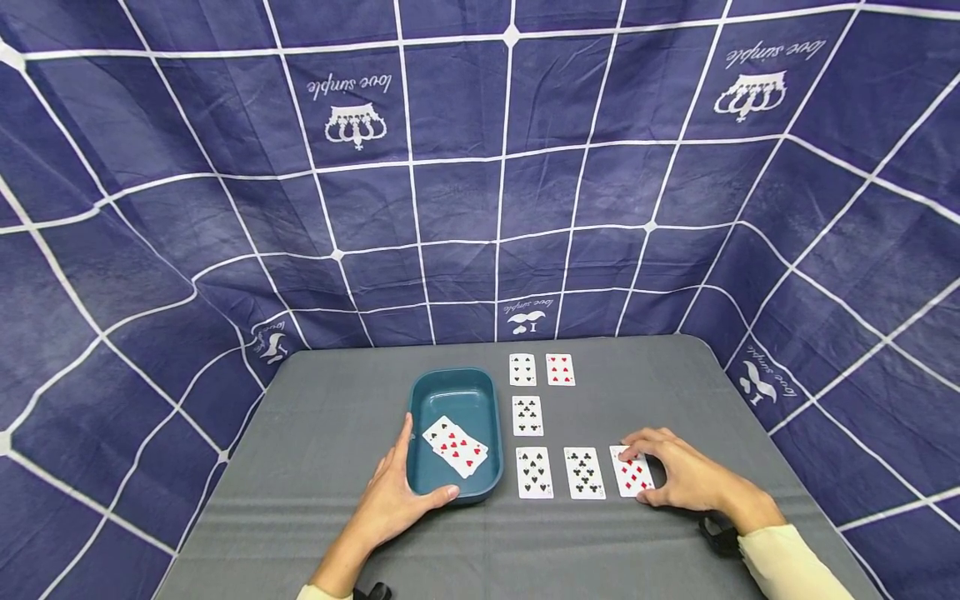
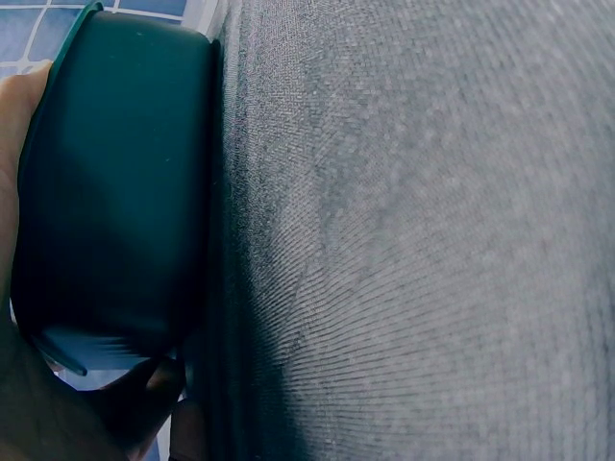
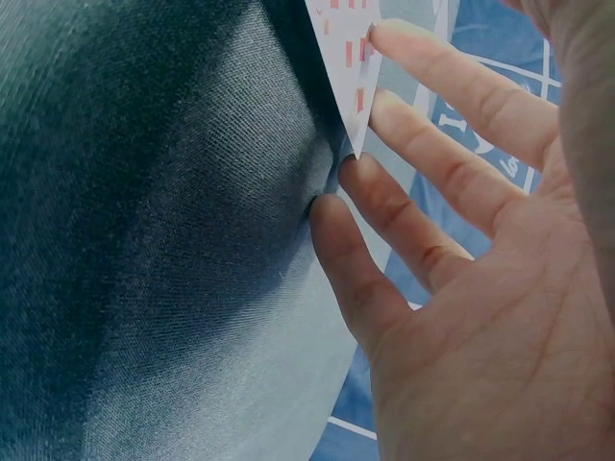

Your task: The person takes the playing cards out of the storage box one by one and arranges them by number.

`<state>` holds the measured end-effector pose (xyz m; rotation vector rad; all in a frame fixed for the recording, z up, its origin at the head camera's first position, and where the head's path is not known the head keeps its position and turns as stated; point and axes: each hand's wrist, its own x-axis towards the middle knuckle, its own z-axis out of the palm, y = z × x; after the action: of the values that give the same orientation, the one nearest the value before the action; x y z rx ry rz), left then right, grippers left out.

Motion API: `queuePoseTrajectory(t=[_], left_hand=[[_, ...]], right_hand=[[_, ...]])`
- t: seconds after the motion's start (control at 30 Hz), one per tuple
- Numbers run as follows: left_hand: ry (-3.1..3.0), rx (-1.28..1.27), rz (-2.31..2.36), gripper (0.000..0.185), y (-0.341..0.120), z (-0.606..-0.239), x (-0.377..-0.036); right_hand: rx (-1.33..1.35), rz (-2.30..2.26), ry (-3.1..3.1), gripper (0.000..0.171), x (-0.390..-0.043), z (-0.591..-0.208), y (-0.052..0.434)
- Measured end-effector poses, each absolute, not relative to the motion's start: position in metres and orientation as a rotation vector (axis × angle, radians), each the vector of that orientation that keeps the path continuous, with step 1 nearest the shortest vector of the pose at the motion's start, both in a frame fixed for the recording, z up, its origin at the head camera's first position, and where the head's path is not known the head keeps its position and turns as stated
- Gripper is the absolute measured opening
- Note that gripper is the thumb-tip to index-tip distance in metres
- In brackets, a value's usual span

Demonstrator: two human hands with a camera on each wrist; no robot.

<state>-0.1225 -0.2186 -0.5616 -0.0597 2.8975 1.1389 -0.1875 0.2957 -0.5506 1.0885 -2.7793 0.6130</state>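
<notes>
My left hand (image 1: 392, 498) grips the near left corner of a teal plastic tray (image 1: 461, 400), thumb over the front rim and fingers along the left side. In the left wrist view the tray's outer wall (image 2: 115, 182) shows beside that hand. Inside the tray lie overlapping playing cards, a heart card (image 1: 460, 450) on top. To the right, my right hand (image 1: 686, 475) holds a diamond card (image 1: 632, 475) close over the cloth, a finger on its upper part and the thumb at its lower right corner. In the right wrist view the other fingers (image 3: 428, 144) extend along the card's edge.
Left of the diamond card lie a club card (image 1: 584, 473) and a spade card (image 1: 534, 473). Behind them is another club card (image 1: 527, 416), then a black-suited card (image 1: 522, 370) beside a heart card (image 1: 560, 370). Blue gridded curtains (image 1: 465, 200) enclose the grey table (image 1: 337, 400).
</notes>
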Motion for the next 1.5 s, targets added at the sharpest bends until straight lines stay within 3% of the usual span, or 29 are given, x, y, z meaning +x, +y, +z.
queuePoseTrajectory(t=[1.5], left_hand=[[2.916,-0.054,1.141,0.152,-0.218,-0.562,-0.122]], right_hand=[[0.987,0.61,-2.75,0.069,-0.185,-0.553,0.285]])
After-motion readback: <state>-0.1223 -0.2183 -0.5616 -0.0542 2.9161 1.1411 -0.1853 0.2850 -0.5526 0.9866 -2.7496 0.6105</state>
